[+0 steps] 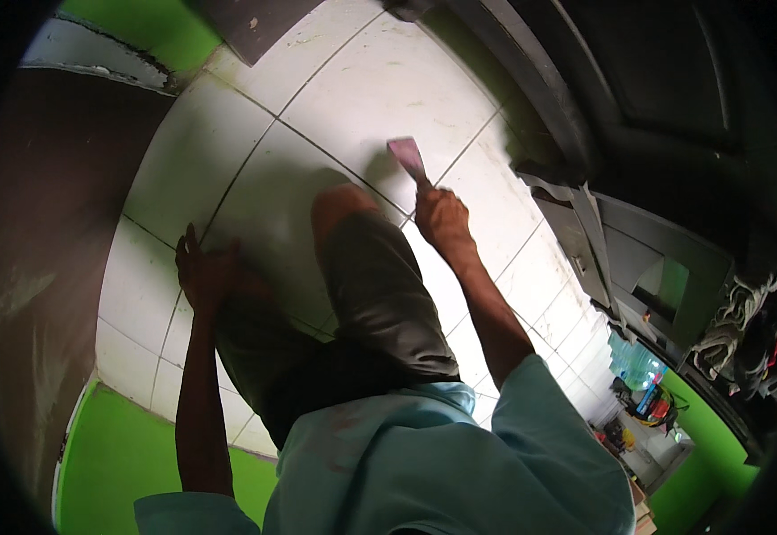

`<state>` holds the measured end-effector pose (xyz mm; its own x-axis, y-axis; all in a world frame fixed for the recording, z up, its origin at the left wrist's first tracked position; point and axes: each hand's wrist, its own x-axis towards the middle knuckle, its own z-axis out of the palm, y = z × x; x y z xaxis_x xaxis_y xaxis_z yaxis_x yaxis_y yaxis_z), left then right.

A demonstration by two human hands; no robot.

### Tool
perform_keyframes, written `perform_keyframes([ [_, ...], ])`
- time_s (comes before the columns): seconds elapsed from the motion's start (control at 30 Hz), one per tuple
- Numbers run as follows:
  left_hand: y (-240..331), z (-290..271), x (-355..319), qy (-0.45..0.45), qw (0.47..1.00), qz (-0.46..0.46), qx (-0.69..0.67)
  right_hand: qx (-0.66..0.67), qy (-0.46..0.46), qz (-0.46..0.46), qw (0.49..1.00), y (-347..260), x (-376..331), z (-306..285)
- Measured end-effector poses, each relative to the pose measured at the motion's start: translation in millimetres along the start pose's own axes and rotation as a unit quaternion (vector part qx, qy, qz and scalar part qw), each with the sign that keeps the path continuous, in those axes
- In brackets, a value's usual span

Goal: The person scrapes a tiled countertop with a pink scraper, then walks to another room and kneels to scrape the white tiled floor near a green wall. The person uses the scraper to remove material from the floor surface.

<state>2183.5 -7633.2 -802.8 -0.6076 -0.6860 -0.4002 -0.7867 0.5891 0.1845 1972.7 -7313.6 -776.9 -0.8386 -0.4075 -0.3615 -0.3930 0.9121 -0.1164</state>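
Note:
My right hand [443, 219] is closed around the handle of a scraper [408, 159]. Its flat, pinkish blade points away from me, over the white tiled floor [380, 80]. Whether the blade touches the tile I cannot tell. On the left, my left hand [207, 275] has its fingers spread and holds nothing. It is beside my left knee, low over the tiles, and shadow hides whether it rests on them. My bent right knee [346, 207] lies between the two hands.
A dark brown panel [41, 259] stands along the left. Dark furniture [647, 98] with an open compartment lines the right, with cloths [732, 325] hanging from it. A clear plastic bottle [636, 364] and several small items sit at the lower right. Green walls [157, 473] show behind.

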Motion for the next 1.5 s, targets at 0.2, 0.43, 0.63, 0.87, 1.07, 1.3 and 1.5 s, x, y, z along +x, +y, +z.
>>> perform_keyframes([
  [0.2,-13.8,0.1,1.8,0.023,0.999,-0.012,0.023,0.017,-0.106,0.047,0.993,-8.5,-10.6,-8.8],
  [0.43,-12.9,4.9,2.5,0.007,1.0,-0.011,0.012,0.002,0.025,0.006,1.0,12.2,35.1,-8.3],
  [0.63,-13.0,4.2,1.6,0.021,0.999,-0.004,0.034,0.009,-0.093,0.07,0.993,4.4,-3.0,-23.5],
  [0.87,-0.5,2.7,3.5,-0.032,0.999,-0.028,0.011,0.007,0.034,0.083,0.996,28.3,21.4,-1.9],
  [1.07,-3.9,-3.4,0.0,-0.013,1.0,0.005,0.007,-0.09,0.063,0.096,0.989,39.2,21.2,0.2],
  [1.3,-0.1,-4.8,0.2,-0.023,0.999,-0.016,0.015,-0.033,-0.095,0.137,0.985,41.4,12.1,-8.2],
  [1.5,-8.2,0.9,3.5,-0.005,1.0,0.015,0.002,-0.028,0.0,0.101,0.994,57.2,48.2,-25.2],
])
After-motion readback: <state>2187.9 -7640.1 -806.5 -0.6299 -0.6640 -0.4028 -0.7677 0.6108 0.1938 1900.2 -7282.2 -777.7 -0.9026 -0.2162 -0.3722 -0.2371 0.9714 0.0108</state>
